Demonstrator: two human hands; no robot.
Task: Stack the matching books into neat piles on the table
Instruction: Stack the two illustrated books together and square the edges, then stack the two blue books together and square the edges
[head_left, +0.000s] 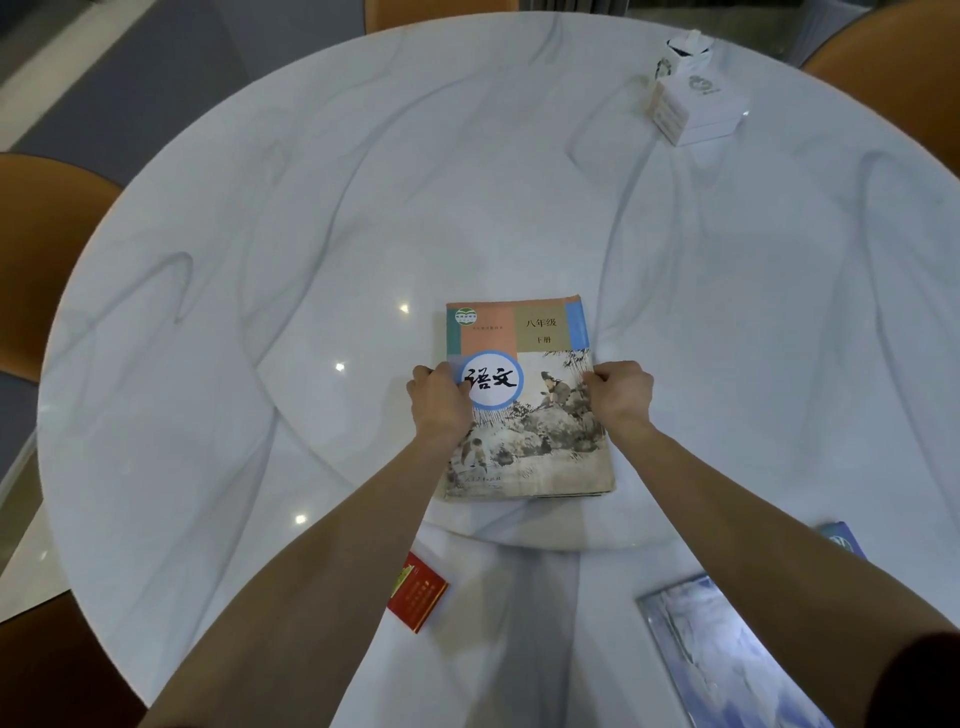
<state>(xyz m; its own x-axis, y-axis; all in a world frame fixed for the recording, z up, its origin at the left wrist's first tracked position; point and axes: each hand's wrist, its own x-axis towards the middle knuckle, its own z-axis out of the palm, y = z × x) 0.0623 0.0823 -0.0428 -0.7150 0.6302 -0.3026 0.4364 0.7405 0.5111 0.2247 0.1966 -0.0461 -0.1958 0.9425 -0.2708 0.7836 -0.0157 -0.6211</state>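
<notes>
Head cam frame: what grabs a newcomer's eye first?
The textbook pile at the centre of the round marble table, gripped at its side edges by the left hand and right hand. Then the red booklet near the front edge, and the white tissue box far right.

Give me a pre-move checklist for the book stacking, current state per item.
1. Left hand on the textbook pile's left edge: ok.
2. Right hand on its right edge: ok.
3. Pile edges squared: not ok, lower covers peek out at the near right corner.
4. How many books in the pile: cannot tell.
5. Loose books left to sort: not ok, red book, blue-white book and blue book lie near the front edge.
6. Far white boxes clear of the work area: ok.
</notes>
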